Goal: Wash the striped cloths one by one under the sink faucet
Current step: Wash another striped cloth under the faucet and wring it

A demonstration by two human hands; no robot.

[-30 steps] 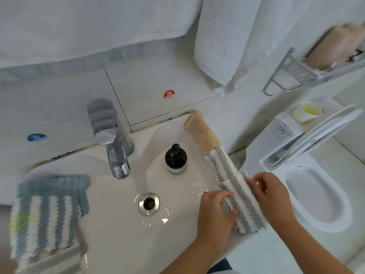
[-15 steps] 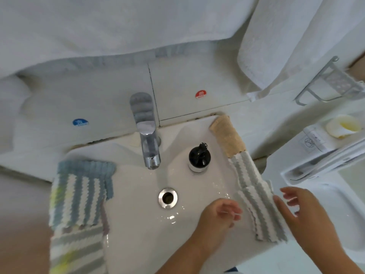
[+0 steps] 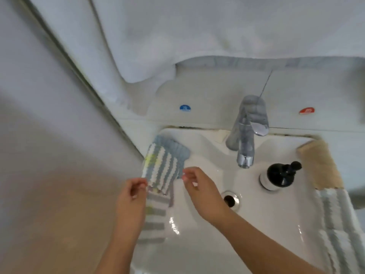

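Note:
A blue-and-white striped cloth [image 3: 165, 165] lies on the left rim of the white sink [image 3: 256, 244], on top of a grey-striped cloth [image 3: 156, 218]. My left hand [image 3: 131, 196] pinches the blue cloth's lower left edge. The fingertips of my right hand [image 3: 199, 188] pinch its lower right corner. Another grey-and-white striped cloth [image 3: 335, 224] hangs over the right rim, with a tan cloth [image 3: 318, 165] behind it. The chrome faucet [image 3: 245, 139] stands at the back of the basin, and I see no water running from it.
A black soap dispenser [image 3: 278, 175] sits on the basin right of the faucet. The drain [image 3: 230, 199] lies just right of my right wrist. White towels [image 3: 197, 36] hang above the sink. A beige wall [image 3: 49, 194] closes in the left side.
Both hands left the grey striped cloth on the right rim and crossed to the blue striped cloth on the left rim. My view swung left, so the toilet is gone from sight.

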